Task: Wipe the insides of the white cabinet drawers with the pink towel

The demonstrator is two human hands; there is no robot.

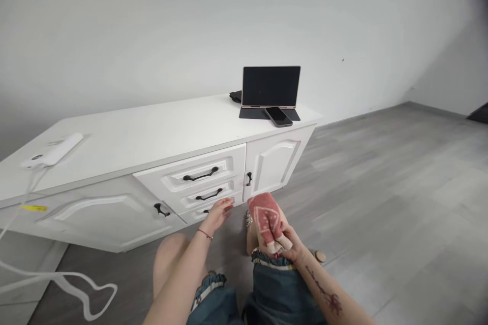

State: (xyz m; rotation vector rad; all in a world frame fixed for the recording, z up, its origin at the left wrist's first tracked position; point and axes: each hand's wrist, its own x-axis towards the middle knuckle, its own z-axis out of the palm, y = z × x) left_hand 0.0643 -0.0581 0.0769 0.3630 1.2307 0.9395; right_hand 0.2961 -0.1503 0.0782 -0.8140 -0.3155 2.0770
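My right hand (292, 244) grips a folded red-and-white cloth (265, 216), held above my right knee. White patterning runs over its soft, towel-like face, and pale ends bunch up by my fingers. Whether it is a towel or a garment I cannot tell. To the left, my left hand (220, 213) hangs in the air with its fingers apart and nothing in them. Behind that hand are the lower drawers of a white cabinet (145, 129), fitted with black handles (201, 174).
On the cabinet stand a propped tablet-like screen (271, 86), a phone (278, 117) leaning on its base, and a black item (236, 96) partly behind it. A white power strip (55, 150) lies at left. Its white cable (72, 284) loops downward. Grey flooring (381, 188) spreads right.
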